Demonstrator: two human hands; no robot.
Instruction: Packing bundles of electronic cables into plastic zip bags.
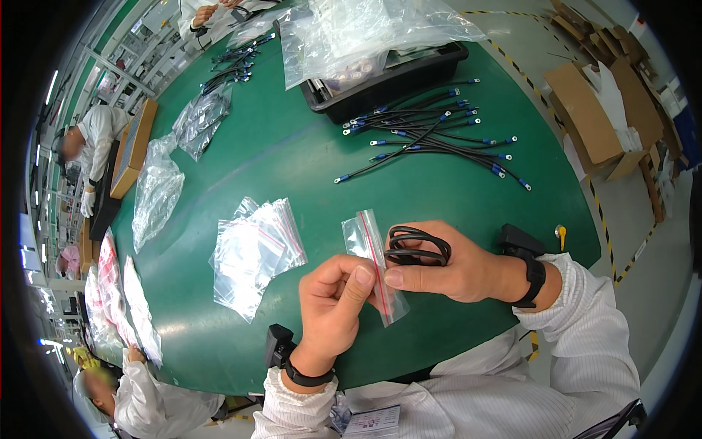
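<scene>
The left hand [327,307] pinches 1 clear bag [363,241] with a red strip over the desk [292,161]; the right hand [464,267] grips 1 coiled black cable [418,247], its thumb at the bag's edge. 1 pile of flat bags [252,256], too overlapped to count, lies leftward. Beyond: 2 bunches of loose cables [439,139], 2 crumpled bags [159,190], and 1 black bin [351,110] partly hidden under plastic sheeting [417,25].

Bag [370,249] between left hand [333,296] and right hand [457,263], bag stack [256,252] left, cables [424,140] behind on table [285,168] — bin [395,89] behind them
</scene>
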